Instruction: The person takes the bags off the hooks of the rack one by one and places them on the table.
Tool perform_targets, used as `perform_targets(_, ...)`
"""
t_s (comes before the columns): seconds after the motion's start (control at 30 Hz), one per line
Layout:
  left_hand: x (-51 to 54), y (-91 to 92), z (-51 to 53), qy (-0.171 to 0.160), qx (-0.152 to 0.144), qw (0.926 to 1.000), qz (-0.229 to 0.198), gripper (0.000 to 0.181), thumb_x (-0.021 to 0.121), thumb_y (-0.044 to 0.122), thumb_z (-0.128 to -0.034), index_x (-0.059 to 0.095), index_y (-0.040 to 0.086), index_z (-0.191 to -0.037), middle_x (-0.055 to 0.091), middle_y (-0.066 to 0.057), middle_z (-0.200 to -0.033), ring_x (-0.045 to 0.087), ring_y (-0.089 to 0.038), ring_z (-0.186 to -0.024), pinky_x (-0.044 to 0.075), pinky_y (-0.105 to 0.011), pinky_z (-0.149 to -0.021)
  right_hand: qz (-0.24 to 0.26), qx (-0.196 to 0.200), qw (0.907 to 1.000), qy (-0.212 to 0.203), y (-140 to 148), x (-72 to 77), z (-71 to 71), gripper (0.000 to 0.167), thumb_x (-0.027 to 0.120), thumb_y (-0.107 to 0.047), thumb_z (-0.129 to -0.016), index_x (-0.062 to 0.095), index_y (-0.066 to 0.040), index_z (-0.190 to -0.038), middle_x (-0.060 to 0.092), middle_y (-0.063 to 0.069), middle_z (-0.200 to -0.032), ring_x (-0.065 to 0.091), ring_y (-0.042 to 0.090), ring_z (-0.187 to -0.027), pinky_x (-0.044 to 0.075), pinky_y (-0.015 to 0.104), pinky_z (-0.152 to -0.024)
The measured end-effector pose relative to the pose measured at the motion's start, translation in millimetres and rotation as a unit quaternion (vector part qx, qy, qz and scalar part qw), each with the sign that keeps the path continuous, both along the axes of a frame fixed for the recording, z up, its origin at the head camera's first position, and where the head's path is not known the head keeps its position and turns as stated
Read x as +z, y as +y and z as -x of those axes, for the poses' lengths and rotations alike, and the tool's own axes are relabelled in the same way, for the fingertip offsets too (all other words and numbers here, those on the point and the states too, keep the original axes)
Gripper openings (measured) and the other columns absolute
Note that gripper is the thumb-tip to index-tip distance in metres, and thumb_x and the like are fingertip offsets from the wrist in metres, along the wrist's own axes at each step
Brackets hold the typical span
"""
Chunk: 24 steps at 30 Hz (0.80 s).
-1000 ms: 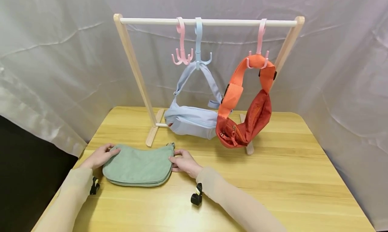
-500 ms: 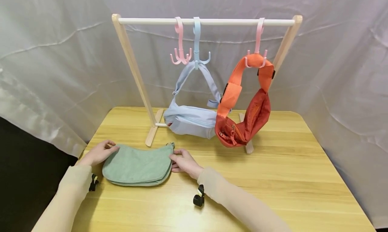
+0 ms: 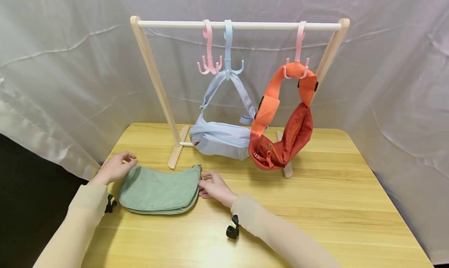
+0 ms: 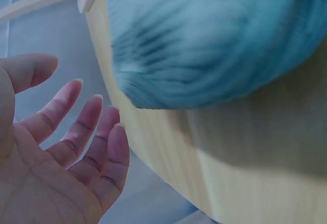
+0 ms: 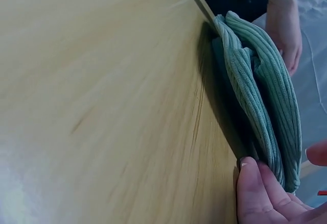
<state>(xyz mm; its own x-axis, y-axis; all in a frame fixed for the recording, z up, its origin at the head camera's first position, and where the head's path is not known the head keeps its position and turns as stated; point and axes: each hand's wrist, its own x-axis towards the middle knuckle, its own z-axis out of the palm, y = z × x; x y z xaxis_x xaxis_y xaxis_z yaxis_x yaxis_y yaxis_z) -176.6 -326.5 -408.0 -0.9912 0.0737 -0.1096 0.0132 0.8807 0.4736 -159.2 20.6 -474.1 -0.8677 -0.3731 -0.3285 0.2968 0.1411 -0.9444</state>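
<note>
A green corduroy shoulder bag (image 3: 159, 190) lies flat on the wooden table, a small metal ring at its upper right corner. My left hand (image 3: 117, 167) is just off the bag's upper left end. In the left wrist view, a gap shows between its loosely bent fingers (image 4: 92, 142) and the bag's puckered corner (image 4: 153, 66). At the other end, my right hand (image 3: 215, 188) has fingertips against the lower edge. Its thumb (image 5: 318, 153) stands apart from the fabric in the right wrist view, where the bag's folded layers (image 5: 260, 101) show edge-on.
Behind the bag stands a rack with a white bar (image 3: 263, 25). From it hang a pink hook (image 3: 209, 50), a blue hook (image 3: 228, 46) with a light blue bag (image 3: 224, 139), and another pink hook (image 3: 299, 42) with a red-orange bag (image 3: 280, 143). Curtains surround the table.
My left hand has let go of the bag's left end and moved slightly up and away. The right hand has shifted slightly right, and the bag has hardly moved.
</note>
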Motion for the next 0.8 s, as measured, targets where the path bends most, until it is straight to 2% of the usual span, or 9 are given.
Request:
perform_targets(0.2,10.0,11.8,5.5,0.005,-0.017,0.9998,-0.002,0.043,0.048,0.038,-0.1054,0.061,0.001,-0.123,0.062,-0.025,-0.123,0.066,-0.035,-0.102,0.05,-0.037,-0.074,-0.055,0.005,0.9975,0.043,4,1.0,-0.8,0.044,0.064,-0.017,-0.098,0.048,0.0,-0.135,0.07,0.018,-0.103,0.071,0.026,-0.08,0.061,0.035,-0.071)
perform_targets(0.33,19.1,23.6,9.8,0.006,-0.025,0.9996,-0.011,0.043,0.048,0.037,-0.1056,0.061,0.001,-0.124,0.062,-0.024,-0.123,0.066,-0.035,-0.102,0.051,-0.037,-0.074,-0.096,0.017,0.9917,0.083,10,3.8,-0.7,0.043,0.064,-0.02,-0.097,0.05,-0.005,-0.135,0.069,0.013,-0.103,0.069,0.026,-0.078,0.055,0.031,-0.057)
perform_targets(0.4,22.9,30.4,12.2,0.011,-0.031,0.9993,-0.019,0.041,0.049,0.034,-0.1056,0.061,-0.001,-0.123,0.063,-0.024,-0.122,0.066,-0.034,-0.101,0.051,-0.036,-0.074,-0.11,0.026,0.988,0.106,12,6.8,-0.6,0.044,0.063,-0.019,-0.097,0.05,-0.005,-0.136,0.067,0.011,-0.103,0.068,0.025,-0.077,0.055,0.031,-0.056)
perform_targets(0.47,26.5,37.0,15.0,0.019,-0.037,0.9987,-0.029,0.039,0.05,0.032,-0.1055,0.061,-0.002,-0.122,0.064,-0.024,-0.12,0.066,-0.033,-0.1,0.051,-0.034,-0.073,-0.123,0.033,0.9829,0.133,15,10.1,-0.6,0.044,0.062,-0.019,-0.096,0.051,-0.005,-0.136,0.067,0.009,-0.103,0.067,0.022,-0.077,0.055,0.03,-0.062)
perform_targets(0.6,32.3,51.2,20.8,0.044,-0.046,0.9972,-0.038,0.034,0.052,0.029,-0.1047,0.063,0.0,-0.119,0.066,-0.023,-0.117,0.066,-0.034,-0.1,0.052,-0.037,-0.077,-0.143,0.043,0.9705,0.19,21,17.5,-0.3,0.041,0.06,-0.017,-0.095,0.054,-0.003,-0.134,0.067,0.011,-0.108,0.066,0.019,-0.087,0.056,0.035,-0.083)
perform_targets(0.8,42.1,76.5,28.4,0.083,-0.059,0.9937,-0.047,0.029,0.054,0.025,-0.1037,0.064,0.001,-0.116,0.066,-0.022,-0.117,0.064,-0.036,-0.103,0.052,-0.049,-0.088,-0.133,0.052,0.9616,0.234,29,33.3,-1.4,0.034,0.058,-0.013,-0.095,0.059,-0.003,-0.128,0.068,0.013,-0.113,0.065,0.02,-0.096,0.055,0.033,-0.088)
